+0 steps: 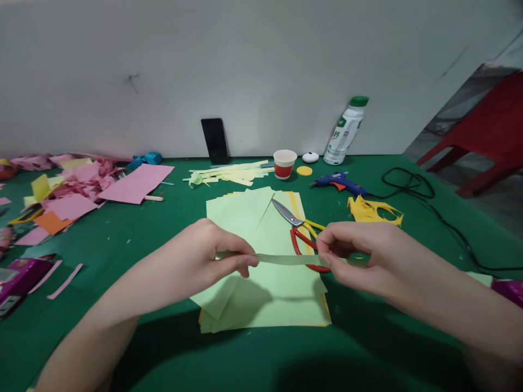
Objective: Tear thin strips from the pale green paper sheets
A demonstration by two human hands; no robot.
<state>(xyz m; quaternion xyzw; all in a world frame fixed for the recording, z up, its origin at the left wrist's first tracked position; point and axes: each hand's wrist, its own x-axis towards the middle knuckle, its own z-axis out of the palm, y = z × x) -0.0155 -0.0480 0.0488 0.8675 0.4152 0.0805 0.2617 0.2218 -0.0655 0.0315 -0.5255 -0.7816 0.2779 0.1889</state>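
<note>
Head view: I watch the left hand (pixel 206 247) and right hand (pixel 378 249), apart, each pinching a green strip (pixel 284 259) at five o'clock of centre, above a paper stack (pixel 273 313); uneven tugging could tear it, or scissors (pixel 288 214) at its one o'clock snag it.

Wall (pixel 245 65), pale grey, along the back; dark scuff (pixel 131 81) at left, thin streak (pixel 455 60) at upper right. Table (pixel 167 228), green-topped, before the wall. Chair (pixel 486 120), red, right of the table (only partly visible). Floor (pixel 509 201), grey, dimly lit.
</note>
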